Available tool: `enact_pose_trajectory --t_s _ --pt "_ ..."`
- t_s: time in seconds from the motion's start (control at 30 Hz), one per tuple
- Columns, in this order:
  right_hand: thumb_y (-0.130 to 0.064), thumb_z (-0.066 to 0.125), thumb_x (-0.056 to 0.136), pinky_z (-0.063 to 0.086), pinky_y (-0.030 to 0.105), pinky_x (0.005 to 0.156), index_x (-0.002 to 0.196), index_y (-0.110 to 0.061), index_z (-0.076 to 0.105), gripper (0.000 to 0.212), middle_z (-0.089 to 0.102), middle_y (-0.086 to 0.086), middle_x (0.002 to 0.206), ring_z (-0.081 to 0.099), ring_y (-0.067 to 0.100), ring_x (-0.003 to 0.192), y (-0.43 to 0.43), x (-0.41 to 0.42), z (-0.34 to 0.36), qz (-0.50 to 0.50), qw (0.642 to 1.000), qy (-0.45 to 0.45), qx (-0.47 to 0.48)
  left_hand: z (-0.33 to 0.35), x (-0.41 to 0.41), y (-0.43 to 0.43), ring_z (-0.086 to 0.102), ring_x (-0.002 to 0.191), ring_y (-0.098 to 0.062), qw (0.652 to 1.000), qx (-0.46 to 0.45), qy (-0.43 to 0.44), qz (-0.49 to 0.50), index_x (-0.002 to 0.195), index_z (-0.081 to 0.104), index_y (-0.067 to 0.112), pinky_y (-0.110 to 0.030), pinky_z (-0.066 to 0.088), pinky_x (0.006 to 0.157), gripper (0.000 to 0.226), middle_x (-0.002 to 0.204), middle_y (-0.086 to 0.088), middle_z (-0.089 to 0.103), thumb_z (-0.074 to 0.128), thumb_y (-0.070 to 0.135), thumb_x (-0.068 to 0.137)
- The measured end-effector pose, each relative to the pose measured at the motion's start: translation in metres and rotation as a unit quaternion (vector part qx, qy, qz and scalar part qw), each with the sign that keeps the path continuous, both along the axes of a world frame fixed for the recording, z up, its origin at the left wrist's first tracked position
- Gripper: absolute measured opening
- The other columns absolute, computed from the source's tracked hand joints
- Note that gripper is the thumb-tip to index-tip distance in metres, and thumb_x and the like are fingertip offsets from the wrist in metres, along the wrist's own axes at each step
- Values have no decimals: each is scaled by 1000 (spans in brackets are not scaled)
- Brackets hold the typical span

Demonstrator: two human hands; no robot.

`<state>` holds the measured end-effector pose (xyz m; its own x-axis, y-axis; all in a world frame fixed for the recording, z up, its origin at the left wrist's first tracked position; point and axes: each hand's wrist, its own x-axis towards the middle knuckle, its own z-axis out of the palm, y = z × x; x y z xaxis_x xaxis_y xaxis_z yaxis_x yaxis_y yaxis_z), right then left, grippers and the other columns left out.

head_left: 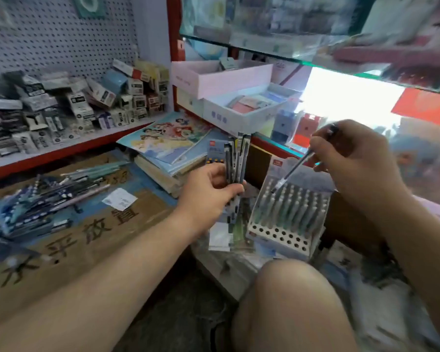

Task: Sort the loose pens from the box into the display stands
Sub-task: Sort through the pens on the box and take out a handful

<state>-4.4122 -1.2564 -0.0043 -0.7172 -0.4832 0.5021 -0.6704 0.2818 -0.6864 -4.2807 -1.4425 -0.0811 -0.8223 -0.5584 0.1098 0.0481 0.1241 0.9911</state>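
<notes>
My left hand (211, 191) grips a bundle of several dark pens (236, 158), held upright at centre frame. My right hand (351, 163) pinches a single dark pen (294, 170), tilted tip-down over the white display stand (277, 236). That stand holds rows of pale green pens at its back, and its front rows of holes are bare. A heap of loose blue and dark pens (33, 201) lies on the flattened cardboard box (94, 224) at the left. Another stand's blue card (215, 154) shows behind my left hand.
A stack of illustrated notebooks (168, 151) sits beyond the cardboard. Small boxed goods (74, 105) fill the shelf under the pegboard. Pink and white trays (226, 80) stand at the back, under a glass shelf (315, 54). My bare knee (290, 306) is in the foreground.
</notes>
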Motion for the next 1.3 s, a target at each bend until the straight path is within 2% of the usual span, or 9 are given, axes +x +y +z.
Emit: enact_pose_trajectory --t_s 0.07,0.27,0.4,0.47,0.67,0.83,1.1,1.2,1.3 --pt "-23 69 95 52 13 56 93 -23 68 2 73 -6 83 68 -1 66 56 -1 -3 -54 998 -25 -16 9 -18 26 75 93 -12 999 -13 16 -35 100 72 18 -29 59 86 24 95 0 80 73 -3 89" --pt "-20 72 91 44 4 60 85 -26 68 10 73 -13 77 65 -5 68 188 0 -26 -203 979 -26 12 36 -66 119 74 93 -9 991 -40 26 -121 101 70 17 -29 58 92 22 97 0 78 73 -1 89" --pt "-21 72 92 56 26 64 86 -25 67 10 72 -3 75 69 10 66 232 -2 -50 -226 973 -52 25 38 -88 182 72 83 -9 990 -9 11 -138 92 69 14 -22 57 85 20 92 -5 77 73 -6 87" --pt "-24 72 92 56 42 69 89 -25 68 6 72 -2 78 71 21 73 241 -6 -64 -234 969 -56 46 30 -96 210 71 85 -14 991 25 -5 -130 90 68 12 -25 58 85 22 92 -7 76 72 -9 86" --pt "-23 74 91 41 27 74 99 -23 73 8 68 -9 86 63 14 81 250 -16 -106 -249 961 -52 110 -21 -101 268 72 88 -7 992 64 -62 -88 91 70 20 -22 56 84 19 92 4 77 72 2 91" --pt "-24 72 94 48 28 78 103 -24 73 9 70 -5 94 64 14 87 246 -26 -130 -253 955 -75 133 -59 -91 282 71 93 -6 990 66 -101 -76 97 71 26 -34 57 91 21 95 8 77 69 5 94" --pt "-28 66 97 55 33 84 106 -30 69 9 66 -13 97 62 8 93 239 -37 -149 -246 949 -128 151 -72 -81 284 71 95 -1 984 69 -123 -105 107 70 32 -26 58 83 28 99 14 77 67 7 95" --pt "-30 70 95 55 31 81 110 -28 64 16 67 -11 96 63 9 90 236 -40 -151 -256 946 -129 151 -73 -81 286 72 88 0 985 71 -123 -102 103 70 31 -20 55 74 26 94 13 77 68 6 94" --pt "-30 73 92 52 26 74 110 -28 55 26 62 -13 93 59 3 84 232 -40 -150 -264 945 -128 141 -76 -81 289 71 88 1 985 63 -127 -97 104 70 31 -20 55 76 27 94 13 77 68 7 94"
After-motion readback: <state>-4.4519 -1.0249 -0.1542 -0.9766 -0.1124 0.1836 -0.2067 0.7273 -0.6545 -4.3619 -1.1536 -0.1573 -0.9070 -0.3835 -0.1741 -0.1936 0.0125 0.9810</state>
